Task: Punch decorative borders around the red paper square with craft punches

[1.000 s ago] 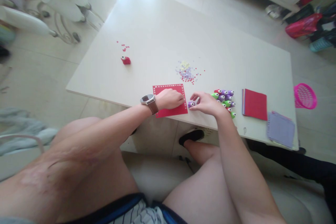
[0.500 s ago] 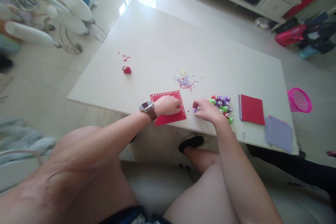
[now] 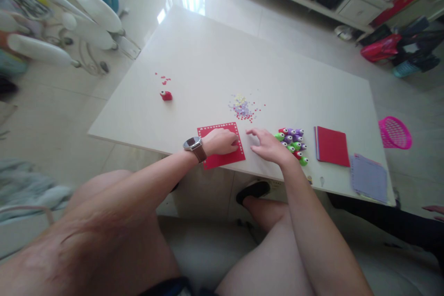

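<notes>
On the red sheet of paper [image 3: 220, 159], my left hand [image 3: 222, 142] rests with its fingers curled, holding the sheet against the table; the fingertips are hidden. A row of small pale punched shapes runs along the sheet's top and right edges. Just to the right, my right hand [image 3: 265, 144] hovers at the table with thumb and fingers apart and nothing visible between them. Beside it stands a cluster of red, purple and green craft punches [image 3: 293, 141] with white, eye-like knobs. A pile of purple, yellow and red paper bits [image 3: 242, 107] lies beyond the sheet.
A lone red punch [image 3: 166, 96] stands at the left, near a few red bits [image 3: 164, 80]. Farther right are stacked red cards [image 3: 332, 145] and a purple stack [image 3: 368, 176]. The white table's [image 3: 215, 51] front edge passes under the sheet. A pink basket [image 3: 395, 132] is beyond the right edge.
The fingers of my right hand have spread, and the purple punch seen at them before is no longer visible there. My left hand stays on the red sheet.
</notes>
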`<state>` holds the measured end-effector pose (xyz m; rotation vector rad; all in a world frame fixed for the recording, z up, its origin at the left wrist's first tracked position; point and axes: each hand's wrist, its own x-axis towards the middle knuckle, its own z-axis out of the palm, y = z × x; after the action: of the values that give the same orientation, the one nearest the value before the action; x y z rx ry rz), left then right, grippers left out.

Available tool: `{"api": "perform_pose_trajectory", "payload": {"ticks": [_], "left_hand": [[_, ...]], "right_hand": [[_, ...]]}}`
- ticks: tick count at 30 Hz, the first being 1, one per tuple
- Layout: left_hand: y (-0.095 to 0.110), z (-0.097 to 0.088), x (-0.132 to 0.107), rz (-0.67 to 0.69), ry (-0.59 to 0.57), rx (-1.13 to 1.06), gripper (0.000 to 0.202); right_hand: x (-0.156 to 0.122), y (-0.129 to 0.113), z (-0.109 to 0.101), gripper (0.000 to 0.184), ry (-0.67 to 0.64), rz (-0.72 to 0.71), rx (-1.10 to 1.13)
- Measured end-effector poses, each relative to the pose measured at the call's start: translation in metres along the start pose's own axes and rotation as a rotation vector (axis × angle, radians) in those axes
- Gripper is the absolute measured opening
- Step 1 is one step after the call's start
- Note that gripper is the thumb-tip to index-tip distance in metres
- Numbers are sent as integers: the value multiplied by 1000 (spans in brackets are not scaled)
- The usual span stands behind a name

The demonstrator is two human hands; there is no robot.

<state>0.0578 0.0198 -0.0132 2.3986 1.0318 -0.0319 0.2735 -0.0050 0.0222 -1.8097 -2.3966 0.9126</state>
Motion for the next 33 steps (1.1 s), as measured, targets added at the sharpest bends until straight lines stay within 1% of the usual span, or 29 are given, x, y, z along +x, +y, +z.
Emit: {"api": "perform_pose_trajectory", "payload": {"ticks": [2,3,5,8,11,13,17,22,26,33], "left_hand": [[0,0,0,0,2,10,26],[1,0,0,0,3,15,26],[1,-1,0,1,4,20,26],[1,-2,-1,-2,-3,19,25],[1,-3,-1,-4,-11,9,25],[1,-2,-1,-5,-12,6,26],[0,-1,-1,-16,-5,29,27],[-1,-4,-2,-30,20,58,24],[1,-7,-2,-48,2,55,23],[0,-6,-1,-46,9,59,24]], "right_hand": [[1,3,1,60,158,-12,-2],[2,4,2,61,208,-15,-1],[3,7,2,57,238,-16,1],[2,9,-1,45,196,1,-19],[-2,12,-5,31,121,44,-48],[-5,14,-9,25,75,82,-59],[-9,16,-13,22,-9,151,-44],[-10,17,-15,25,-127,158,11],[-11,17,-14,25,-137,148,-3],[-9,19,-11,19,-89,108,-30]]}}
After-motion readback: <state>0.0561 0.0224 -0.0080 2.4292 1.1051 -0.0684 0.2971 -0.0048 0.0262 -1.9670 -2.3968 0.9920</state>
